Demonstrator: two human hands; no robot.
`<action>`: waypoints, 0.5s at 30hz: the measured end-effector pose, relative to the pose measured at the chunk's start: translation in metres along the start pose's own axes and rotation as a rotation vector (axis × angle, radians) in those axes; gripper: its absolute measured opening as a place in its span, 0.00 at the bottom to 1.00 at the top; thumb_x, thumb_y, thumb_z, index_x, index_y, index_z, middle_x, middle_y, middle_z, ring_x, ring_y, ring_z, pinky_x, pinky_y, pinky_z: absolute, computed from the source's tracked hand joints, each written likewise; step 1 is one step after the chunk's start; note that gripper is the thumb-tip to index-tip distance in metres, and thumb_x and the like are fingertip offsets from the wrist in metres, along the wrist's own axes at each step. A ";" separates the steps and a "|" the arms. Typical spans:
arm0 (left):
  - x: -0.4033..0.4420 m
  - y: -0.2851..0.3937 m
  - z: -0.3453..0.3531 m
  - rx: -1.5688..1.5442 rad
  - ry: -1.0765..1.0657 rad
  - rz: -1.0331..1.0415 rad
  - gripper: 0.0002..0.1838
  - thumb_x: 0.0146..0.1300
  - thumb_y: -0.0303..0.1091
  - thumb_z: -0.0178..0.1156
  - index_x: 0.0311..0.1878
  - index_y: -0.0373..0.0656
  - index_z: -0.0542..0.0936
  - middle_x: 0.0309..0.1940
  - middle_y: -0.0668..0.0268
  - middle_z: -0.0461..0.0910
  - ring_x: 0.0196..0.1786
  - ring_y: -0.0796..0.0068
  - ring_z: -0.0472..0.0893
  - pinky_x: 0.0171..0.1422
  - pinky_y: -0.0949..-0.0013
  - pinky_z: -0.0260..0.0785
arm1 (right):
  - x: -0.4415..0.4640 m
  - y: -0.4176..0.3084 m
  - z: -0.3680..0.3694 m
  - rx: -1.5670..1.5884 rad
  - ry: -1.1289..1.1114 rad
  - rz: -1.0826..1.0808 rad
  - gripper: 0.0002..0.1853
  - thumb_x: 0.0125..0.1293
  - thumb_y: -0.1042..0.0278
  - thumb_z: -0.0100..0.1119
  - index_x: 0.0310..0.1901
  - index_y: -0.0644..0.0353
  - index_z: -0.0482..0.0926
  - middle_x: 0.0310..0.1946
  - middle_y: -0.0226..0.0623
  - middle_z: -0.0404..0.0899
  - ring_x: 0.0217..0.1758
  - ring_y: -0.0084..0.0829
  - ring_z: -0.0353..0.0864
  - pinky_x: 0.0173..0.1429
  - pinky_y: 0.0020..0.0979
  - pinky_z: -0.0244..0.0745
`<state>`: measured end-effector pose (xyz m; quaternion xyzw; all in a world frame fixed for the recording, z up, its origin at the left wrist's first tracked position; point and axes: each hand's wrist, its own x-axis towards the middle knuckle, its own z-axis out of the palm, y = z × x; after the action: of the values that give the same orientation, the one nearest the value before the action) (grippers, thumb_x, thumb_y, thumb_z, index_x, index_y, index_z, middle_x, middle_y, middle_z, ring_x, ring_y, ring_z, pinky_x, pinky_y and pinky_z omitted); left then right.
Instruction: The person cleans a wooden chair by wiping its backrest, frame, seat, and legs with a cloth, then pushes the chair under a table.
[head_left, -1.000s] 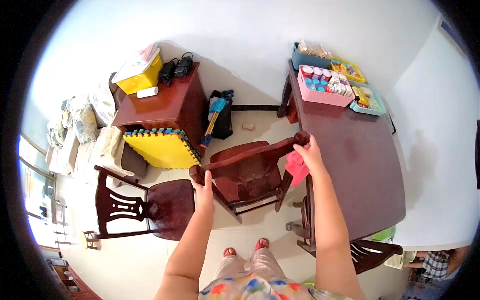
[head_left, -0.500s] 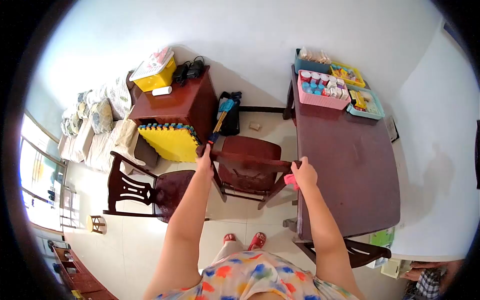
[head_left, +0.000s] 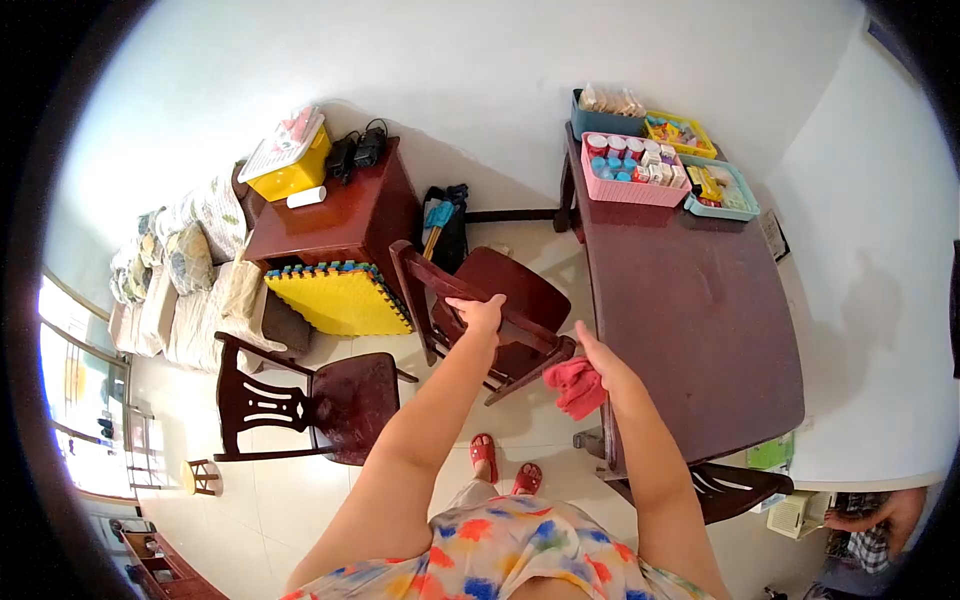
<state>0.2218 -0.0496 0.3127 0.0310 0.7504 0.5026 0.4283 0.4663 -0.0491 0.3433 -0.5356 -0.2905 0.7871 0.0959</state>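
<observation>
A dark red wooden chair stands at an angle in front of me, its backrest toward me. My left hand grips the middle of its top rail, fingers over the wood. My right hand is beside the table edge, off the chair, with its thumb stretched out. Bunched in that hand's other fingers is a red cloth, hanging near the right end of the chair rail. The dark wooden table lies just right of this hand.
A second chair stands at left, near yellow foam mats leaning on a cabinet. Baskets, including a pink one, sit on the table's far end. Another chair is tucked at right. Another person shows at lower right.
The chair has turned, its left end swinging away from me and its right end nearer. My left hand slid toward the middle of the rail; my right hand left the rail with the cloth.
</observation>
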 end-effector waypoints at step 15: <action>0.060 0.037 -0.052 0.105 -0.001 0.150 0.63 0.53 0.33 0.67 0.77 0.53 0.26 0.74 0.49 0.50 0.70 0.52 0.62 0.68 0.50 0.60 | 0.150 0.054 0.081 0.444 -0.428 0.179 0.25 0.74 0.47 0.38 0.48 0.63 0.74 0.44 0.49 0.79 0.46 0.54 0.82 0.52 0.53 0.80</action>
<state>0.1347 -0.0402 0.3118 0.1099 0.7711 0.4932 0.3874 0.3405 -0.0526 0.2155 -0.3476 -0.0770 0.9313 0.0774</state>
